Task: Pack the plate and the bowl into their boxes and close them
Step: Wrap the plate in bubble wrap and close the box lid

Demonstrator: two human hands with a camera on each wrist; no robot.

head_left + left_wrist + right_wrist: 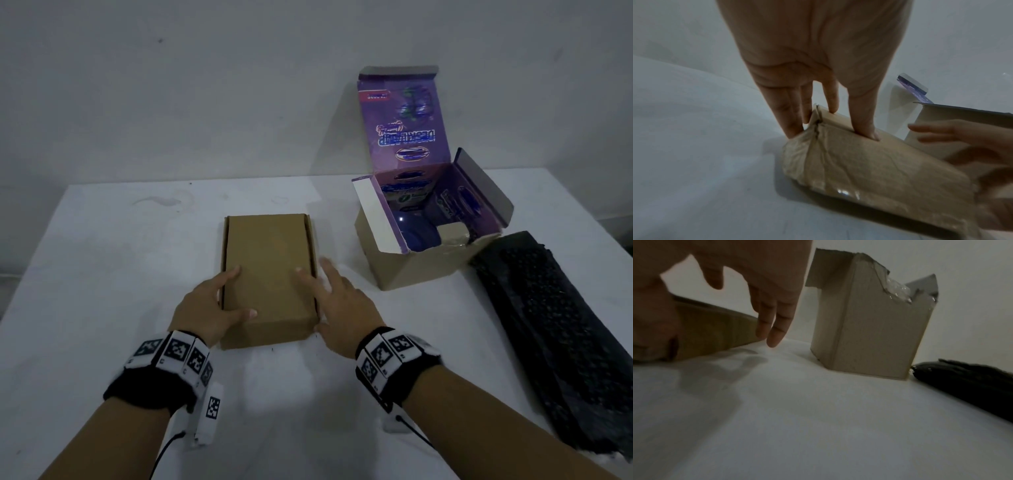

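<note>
While the left hand (205,308) grips the closed brown box (270,274) at desk (120,257) centre and the right hand (337,301) rests open-fingered against its side, the purple box (428,219) at 2 o'clock stands open, likely needing closing next.

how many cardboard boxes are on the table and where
2. A flat brown box lies closed at the table's middle, between both hands. A taller box with purple printed flaps stands open to its right, by the wall. None seems hidden.
</note>
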